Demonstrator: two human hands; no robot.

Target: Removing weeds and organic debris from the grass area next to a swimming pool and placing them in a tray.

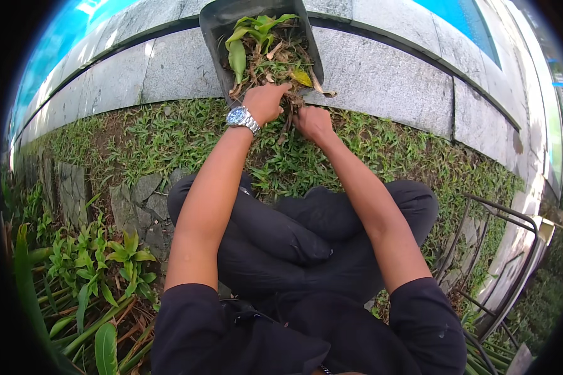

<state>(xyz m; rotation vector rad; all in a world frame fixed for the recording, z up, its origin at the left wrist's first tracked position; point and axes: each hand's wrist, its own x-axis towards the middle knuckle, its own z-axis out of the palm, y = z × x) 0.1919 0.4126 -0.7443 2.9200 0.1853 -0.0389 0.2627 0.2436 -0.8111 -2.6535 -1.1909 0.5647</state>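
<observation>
A dark dustpan-like container [212,51] lies on the stone edging, filled with pulled weeds, dry leaves and a leafy green plant [258,35]. My left hand [265,103], with a metal-band watch [241,117] on the wrist, reaches over its near edge onto the brown plant debris [293,97]; the fingers are partly hidden. My right hand [312,123] is just to the right and nearer to me, its fingers closed on some brown stems or roots [287,123] below the container's edge. A yellow leaf [301,77] lies on the heap.
Grass [169,136] runs between me and the grey stone edging [380,70] of a pool [460,23]. Flat stones [140,206] and leafy plants [89,267] are at the left. A metal frame [511,215] stands at the right. My crossed legs are below my hands.
</observation>
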